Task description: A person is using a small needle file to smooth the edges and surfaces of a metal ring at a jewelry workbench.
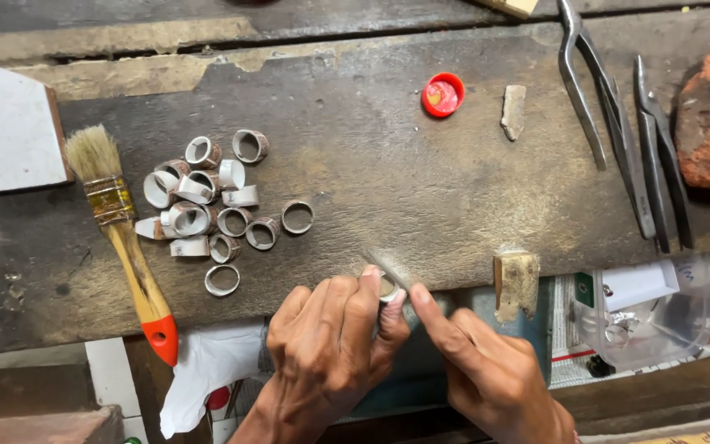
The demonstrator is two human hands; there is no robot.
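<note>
A small metal ring (388, 288) — pale silvery band, mostly hidden by fingers — sits pinched between the thumb and fingers of the left hand (326, 349) at the near edge of the worn wooden bench (421, 181). Its opening seems to face up and rightward. The right hand (486, 374) pinches a thin file (386, 267) — blurred, slanting up-left — across the ring.
</note>
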